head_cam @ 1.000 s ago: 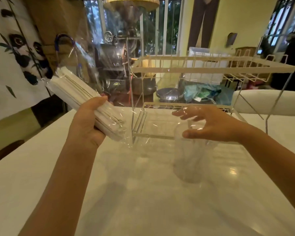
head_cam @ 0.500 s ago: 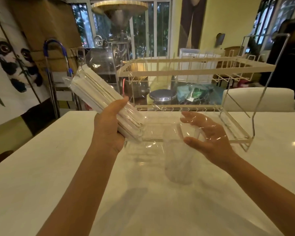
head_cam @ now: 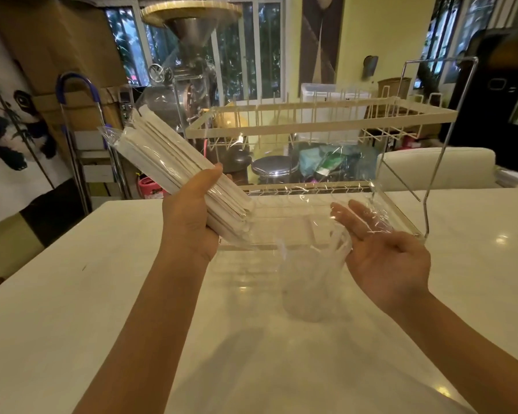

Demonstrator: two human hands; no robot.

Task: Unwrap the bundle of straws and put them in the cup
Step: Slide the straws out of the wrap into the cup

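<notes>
Left hand (head_cam: pixel 192 216) grips straw bundle (head_cam: pixel 174 168), long axis tilted, low end up-left of cup (head_cam: pixel 310 282); right hand (head_cam: pixel 383 252) open beside cup.

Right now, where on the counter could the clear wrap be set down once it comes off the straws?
Bare white counter lies left of the left hand, which holds the straw bundle. More lies right of the right hand, past the rack's wire leg. Crowded: the middle, where the cup stands just before the dish rack.
</notes>
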